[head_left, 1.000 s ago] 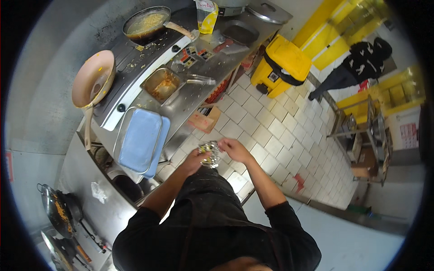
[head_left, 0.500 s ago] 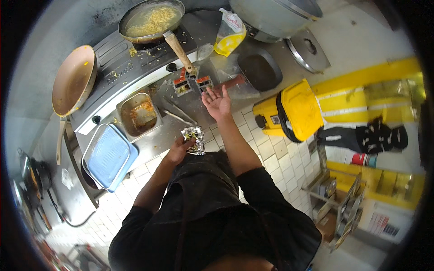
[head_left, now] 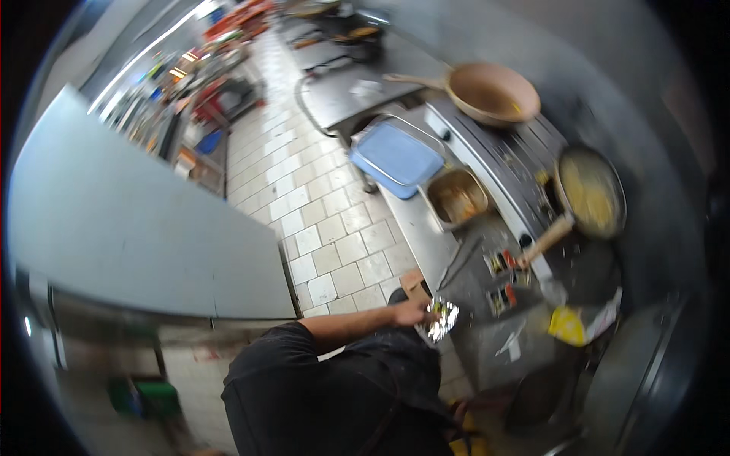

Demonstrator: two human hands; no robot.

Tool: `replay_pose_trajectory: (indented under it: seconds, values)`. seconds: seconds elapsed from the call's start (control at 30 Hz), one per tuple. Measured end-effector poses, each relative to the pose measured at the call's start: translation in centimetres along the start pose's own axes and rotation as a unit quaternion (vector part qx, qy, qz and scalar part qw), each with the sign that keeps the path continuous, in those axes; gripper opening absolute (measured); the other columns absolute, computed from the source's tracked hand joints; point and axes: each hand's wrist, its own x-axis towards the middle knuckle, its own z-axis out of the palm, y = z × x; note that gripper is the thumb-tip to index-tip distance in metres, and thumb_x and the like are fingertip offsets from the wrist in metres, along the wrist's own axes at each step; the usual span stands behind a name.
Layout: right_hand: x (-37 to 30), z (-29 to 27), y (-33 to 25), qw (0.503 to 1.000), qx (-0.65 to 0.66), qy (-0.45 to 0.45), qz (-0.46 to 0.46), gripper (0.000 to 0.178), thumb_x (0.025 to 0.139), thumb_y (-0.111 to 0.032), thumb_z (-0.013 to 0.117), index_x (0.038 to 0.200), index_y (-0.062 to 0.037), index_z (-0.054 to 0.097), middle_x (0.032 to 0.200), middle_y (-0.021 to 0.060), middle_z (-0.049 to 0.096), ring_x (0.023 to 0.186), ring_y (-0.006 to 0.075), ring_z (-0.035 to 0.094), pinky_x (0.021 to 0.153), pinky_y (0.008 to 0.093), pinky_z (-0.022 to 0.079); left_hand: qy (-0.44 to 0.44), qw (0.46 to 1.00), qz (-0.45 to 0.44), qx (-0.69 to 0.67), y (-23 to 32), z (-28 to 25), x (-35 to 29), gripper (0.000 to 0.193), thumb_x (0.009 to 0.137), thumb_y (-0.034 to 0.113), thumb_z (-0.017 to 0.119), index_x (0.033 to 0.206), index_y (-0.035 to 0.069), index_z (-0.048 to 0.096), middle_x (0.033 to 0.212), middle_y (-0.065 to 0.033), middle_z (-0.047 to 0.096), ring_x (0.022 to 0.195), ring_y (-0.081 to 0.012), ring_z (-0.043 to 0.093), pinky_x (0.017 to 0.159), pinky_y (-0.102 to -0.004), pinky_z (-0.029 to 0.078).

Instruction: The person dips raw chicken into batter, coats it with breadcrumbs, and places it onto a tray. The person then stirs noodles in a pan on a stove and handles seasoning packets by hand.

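Observation:
My left hand (head_left: 411, 312) is closed on a piece of silver foil (head_left: 441, 319), crumpled and shiny, with small yellow-green bits on it. It is held in front of my apron, by the counter's edge. A blurred skin-coloured patch low in the picture, beside my body, seems to be part of my right hand (head_left: 460, 413); its fingers cannot be made out. On the counter near the foil lie metal tongs (head_left: 458, 262) and small red-and-black packets (head_left: 502, 299). A square metal pan (head_left: 456, 199) with brownish residue sits beyond the tongs.
A wooden-handled frying pan (head_left: 589, 194) with yellowish food stands on the stove, and a tan pan (head_left: 493, 95) farther along. A blue tray (head_left: 399, 152) with a rack is on the counter's end. A yellow-and-white bag (head_left: 568, 325) lies right. A large pale cabinet (head_left: 144, 228) stands left.
The view has swung left, so the stove and counter now lie to the right and are blurred. My right hand, earlier open palm-up over the packets, has dropped low beside me. The left keeps the foil.

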Motion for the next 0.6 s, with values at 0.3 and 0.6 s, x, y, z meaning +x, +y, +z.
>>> replay_pose_trajectory:
  seconds: [0.3, 0.6]
  values:
    - [0.8, 3.3, -11.4, 0.787, -0.574, 0.051, -0.218, 0.032, 0.090, -0.028, 0.057, 0.107, -0.0013, 0.052, 0.083, 0.0129, 0.062, 0.079, 0.0295, 0.062, 0.073, 0.0411, 0.051, 0.173, 0.973, -0.006, -0.154, -5.3, 4.4, -5.7, 0.023, 0.090, 0.026, 0.057, 0.099, 0.005, 0.060, 0.082, -0.0011, 0.059, 0.074, -0.0102, 0.051, 0.068, -0.0279, 0.043]
    - [5.8, 15.5, -6.6, 0.531, -0.682, 0.060, -0.500, 0.041, 0.077, -0.008, 0.064, 0.116, 0.0002, 0.053, 0.105, 0.0214, 0.058, 0.104, 0.0369, 0.054, 0.096, 0.0440, 0.038, 0.087, 0.994, 0.060, -0.043, -1.5, 2.9, -5.7, 0.027, 0.088, 0.026, 0.058, 0.106, 0.005, 0.057, 0.092, -0.0048, 0.062, 0.086, -0.0155, 0.057, 0.078, -0.0330, 0.046]
